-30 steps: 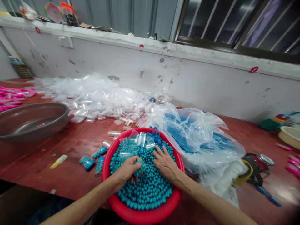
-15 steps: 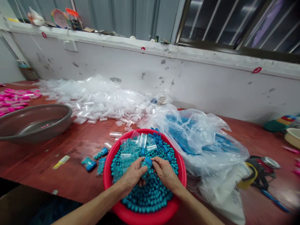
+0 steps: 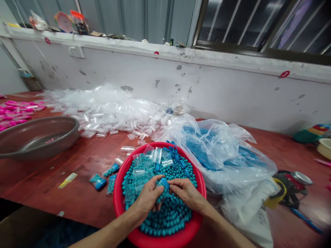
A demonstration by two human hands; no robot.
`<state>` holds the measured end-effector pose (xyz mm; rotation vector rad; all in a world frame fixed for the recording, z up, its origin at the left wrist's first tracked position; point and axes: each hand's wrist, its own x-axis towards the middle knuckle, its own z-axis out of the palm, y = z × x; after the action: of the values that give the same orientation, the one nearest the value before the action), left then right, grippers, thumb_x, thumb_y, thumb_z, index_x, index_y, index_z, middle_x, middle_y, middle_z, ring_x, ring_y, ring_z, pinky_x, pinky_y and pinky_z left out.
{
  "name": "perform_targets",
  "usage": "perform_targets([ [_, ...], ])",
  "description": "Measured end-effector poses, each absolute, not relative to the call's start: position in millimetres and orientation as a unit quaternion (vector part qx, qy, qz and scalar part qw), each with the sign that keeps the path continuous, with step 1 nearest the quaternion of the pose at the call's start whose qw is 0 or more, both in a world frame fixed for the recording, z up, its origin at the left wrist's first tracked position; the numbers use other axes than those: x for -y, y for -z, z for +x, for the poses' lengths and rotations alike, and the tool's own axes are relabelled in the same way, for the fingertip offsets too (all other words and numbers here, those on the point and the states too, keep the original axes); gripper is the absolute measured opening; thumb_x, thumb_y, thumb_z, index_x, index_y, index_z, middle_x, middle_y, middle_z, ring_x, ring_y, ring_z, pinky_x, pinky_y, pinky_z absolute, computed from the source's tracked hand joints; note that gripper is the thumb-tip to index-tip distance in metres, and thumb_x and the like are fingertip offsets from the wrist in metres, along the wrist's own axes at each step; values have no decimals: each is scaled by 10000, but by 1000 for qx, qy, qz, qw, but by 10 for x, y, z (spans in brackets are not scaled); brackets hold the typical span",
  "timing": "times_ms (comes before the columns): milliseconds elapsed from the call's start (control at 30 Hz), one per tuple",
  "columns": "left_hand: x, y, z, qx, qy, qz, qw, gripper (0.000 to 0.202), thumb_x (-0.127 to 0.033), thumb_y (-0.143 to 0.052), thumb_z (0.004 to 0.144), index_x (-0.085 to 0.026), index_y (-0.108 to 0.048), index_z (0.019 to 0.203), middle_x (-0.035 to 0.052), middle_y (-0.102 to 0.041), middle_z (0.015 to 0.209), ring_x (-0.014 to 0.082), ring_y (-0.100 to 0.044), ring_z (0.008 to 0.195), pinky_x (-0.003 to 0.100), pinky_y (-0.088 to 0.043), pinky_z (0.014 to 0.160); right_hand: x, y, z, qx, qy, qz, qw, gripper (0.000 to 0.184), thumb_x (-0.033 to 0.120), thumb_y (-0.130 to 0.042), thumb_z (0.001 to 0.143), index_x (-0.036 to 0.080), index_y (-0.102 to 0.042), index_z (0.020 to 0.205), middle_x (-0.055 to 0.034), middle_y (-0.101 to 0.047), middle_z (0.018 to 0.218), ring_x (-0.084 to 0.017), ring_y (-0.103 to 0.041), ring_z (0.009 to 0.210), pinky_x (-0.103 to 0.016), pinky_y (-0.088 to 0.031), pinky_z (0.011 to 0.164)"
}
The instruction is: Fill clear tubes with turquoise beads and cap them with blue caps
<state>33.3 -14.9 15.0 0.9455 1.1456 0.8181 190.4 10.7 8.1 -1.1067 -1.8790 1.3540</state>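
Note:
My left hand (image 3: pixel 148 196) is closed around a small clear container with a blue cap (image 3: pixel 163 184), which has turquoise beads inside. It is tilted, cap up, above a red basin (image 3: pixel 119 193). Close against the right edge of the cap, my right hand (image 3: pixel 184 193) has its thumb and fingertips pinched together; what lies between them is hidden. Turquoise beads (image 3: pixel 162 224) fill the basin. On top of them lie clear empty containers (image 3: pixel 157 155) and several loose blue caps (image 3: pixel 178 158) toward the back.
Filled, capped containers (image 3: pixel 98 182) lie left of the basin. Behind is a heap of clear containers (image 3: pixel 113 106). A plastic bag of blue parts (image 3: pixel 214 144) sits on the right, near a headlamp (image 3: pixel 292 186). A brown basin (image 3: pixel 38 137) and pink pieces (image 3: pixel 12 113) stand far left.
My right fingertips have shifted slightly right and down, to the edge of the cap. More of the blue cap shows in my left hand, which stays almost in place.

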Motion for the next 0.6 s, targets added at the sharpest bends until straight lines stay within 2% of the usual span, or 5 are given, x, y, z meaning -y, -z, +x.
perform_targets([
  [67,148,-190,334,-509,-381,425,645,602,-373,-514,709,-147,-340,1239,-75,-474,530,45,-394,305,151,-247,298,-106,-70,1899,666,-533,-427,300,230,274,-441,804,165,-642,778,24,-506,574,-88,-385,479,-201,-311,460],
  [167,132,-222,329,-501,-386,431,644,552,-332,-521,715,-133,-386,1211,-84,-434,518,40,-368,335,154,-281,317,-92,-103,1905,698,-491,-413,318,228,274,-445,809,169,-636,743,19,-514,609,-98,-422,547,-212,-337,536],
  [333,109,-139,307,-458,-378,457,662,553,-350,-532,706,-119,-389,1187,-90,-411,518,38,-329,339,163,-322,317,-69,-151,1954,693,-533,-406,267,259,292,-451,807,149,-617,668,32,-467,544,-83,-383,493,-202,-297,482],
  [500,122,-96,308,-488,-385,454,639,457,-346,-536,702,-134,-441,1096,-104,-346,490,33,-296,338,148,-303,300,-28,-150,1916,736,-462,-395,298,271,272,-424,827,152,-602,661,35,-451,569,-86,-395,537,-209,-301,531],
  [600,142,-122,297,-476,-364,452,661,479,-377,-550,692,-142,-427,1089,-98,-393,490,34,-332,326,141,-282,295,-41,-158,1938,718,-511,-383,277,255,271,-447,809,148,-618,664,37,-452,555,-80,-382,518,-201,-298,508],
])
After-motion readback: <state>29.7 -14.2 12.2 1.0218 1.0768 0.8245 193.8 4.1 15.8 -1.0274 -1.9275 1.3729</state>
